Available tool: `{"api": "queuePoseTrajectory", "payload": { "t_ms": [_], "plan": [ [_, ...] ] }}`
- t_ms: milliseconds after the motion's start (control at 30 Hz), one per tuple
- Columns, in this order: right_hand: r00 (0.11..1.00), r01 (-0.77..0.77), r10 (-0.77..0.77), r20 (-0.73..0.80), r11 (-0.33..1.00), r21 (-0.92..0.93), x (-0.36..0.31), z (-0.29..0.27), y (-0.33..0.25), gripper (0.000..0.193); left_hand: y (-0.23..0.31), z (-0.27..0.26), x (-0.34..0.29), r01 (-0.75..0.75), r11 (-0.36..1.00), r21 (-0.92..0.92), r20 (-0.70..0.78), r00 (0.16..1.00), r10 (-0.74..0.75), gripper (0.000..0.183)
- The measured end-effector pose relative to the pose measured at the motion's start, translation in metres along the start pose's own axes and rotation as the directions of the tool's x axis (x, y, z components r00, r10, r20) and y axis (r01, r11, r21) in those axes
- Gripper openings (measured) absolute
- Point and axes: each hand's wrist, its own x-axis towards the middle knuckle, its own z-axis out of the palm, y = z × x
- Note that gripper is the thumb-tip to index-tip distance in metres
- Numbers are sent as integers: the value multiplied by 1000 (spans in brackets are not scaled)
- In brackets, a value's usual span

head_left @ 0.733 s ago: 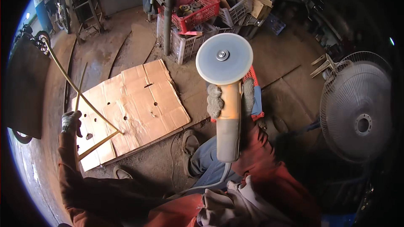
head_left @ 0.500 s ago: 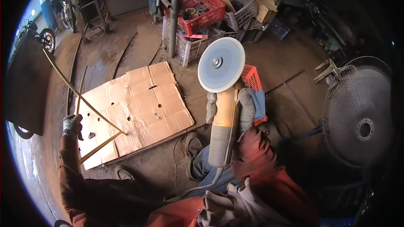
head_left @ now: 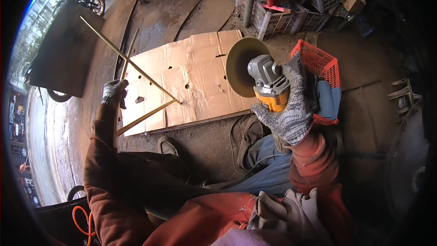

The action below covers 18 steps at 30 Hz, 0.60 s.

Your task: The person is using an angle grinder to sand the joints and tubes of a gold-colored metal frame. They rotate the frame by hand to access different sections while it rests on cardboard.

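Observation:
My left hand, in a grey knit glove with dark fingers, is closed around one bar of a thin brass-coloured metal frame. The frame's joined bars slant out above a flattened cardboard sheet on the floor. In a grey knit glove, my right hand grips an angle grinder with a grey head and yellow body. Its large cutting disc faces left, apart from the frame. The grinder's lower body is mostly hidden behind my hand. Whether the disc spins, I cannot tell.
Right of the grinder is a red plastic basket with a blue piece at its near side. Stacked crates stand behind, beside a metal pole. A fan is at far right. A dark panel stands left.
My right hand has turned the grinder: the disc's face pointed at me before and now points left, showing the grey head. The view has shifted left. My left hand keeps hold of the frame.

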Motion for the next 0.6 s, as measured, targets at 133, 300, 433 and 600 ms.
{"api": "queuePoseTrajectory", "payload": {
  "t_ms": [133,300,433,600],
  "plan": [
    [997,-19,16,75,999,28,2,1,-4,96,3,-13,-8,-5,1000,26,-24,1000,6,25],
    [984,-122,105,146,987,107,-3,5,7,97,8,-4,-9,-17,1000,14,3,1000,17,25],
    [989,-79,62,135,989,125,-4,4,8,99,13,1,-10,-29,999,13,43,999,29,24],
    [981,-145,100,164,945,292,-1,12,9,97,26,-2,-13,-48,998,35,39,998,47,26]
  ]
}}
